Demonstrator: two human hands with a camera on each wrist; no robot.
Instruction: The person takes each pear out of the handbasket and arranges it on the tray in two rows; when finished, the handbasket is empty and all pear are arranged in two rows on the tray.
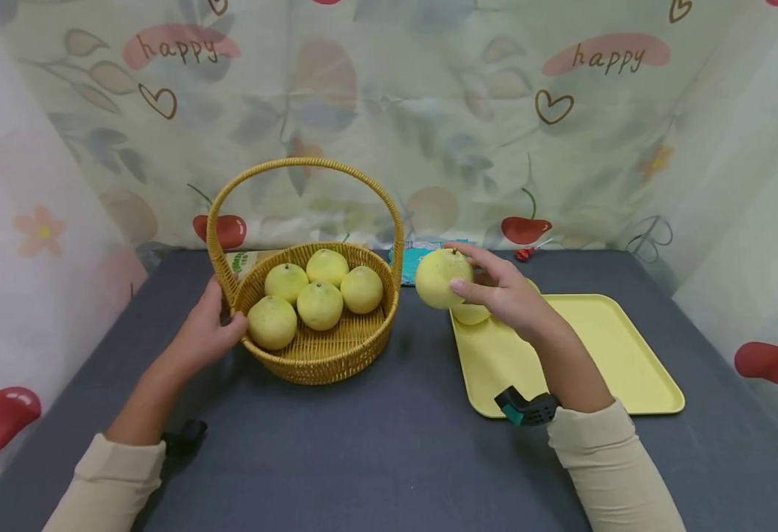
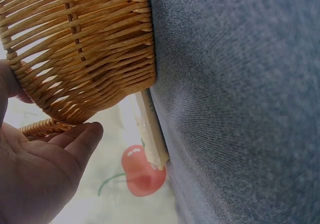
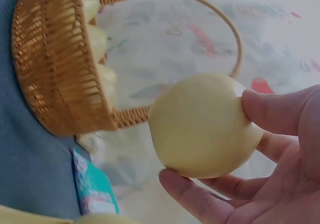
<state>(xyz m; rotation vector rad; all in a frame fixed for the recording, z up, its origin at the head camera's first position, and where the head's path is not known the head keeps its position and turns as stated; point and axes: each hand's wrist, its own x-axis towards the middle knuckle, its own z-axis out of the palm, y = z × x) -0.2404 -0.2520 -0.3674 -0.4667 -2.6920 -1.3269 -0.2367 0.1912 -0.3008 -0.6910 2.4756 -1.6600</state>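
Note:
My right hand [image 1: 504,295] holds a round, pale yellow pear [image 1: 443,279] between thumb and fingers, raised between the basket and the tray. A woven wicker basket [image 1: 322,373] with a tall arched handle stands at the left with several similar pears [image 1: 320,305] inside. On the basket's left side, my left hand [image 1: 205,332] grips the rim near the foot of the handle; the left wrist view shows its thumb on the rim and fingers at the handle [image 2: 45,127]. Partly hidden behind the held fruit, another pear [image 1: 471,314] lies in the yellow tray's [image 1: 601,355] far left corner.
Behind the basket and the held pear lie a blue packet [image 1: 410,266] and a pale packet [image 1: 241,260]. A red-wrapped lollipop [image 1: 524,253] is at the table's back edge. Printed curtains enclose the dark grey tabletop [image 1: 362,458] at the back and sides.

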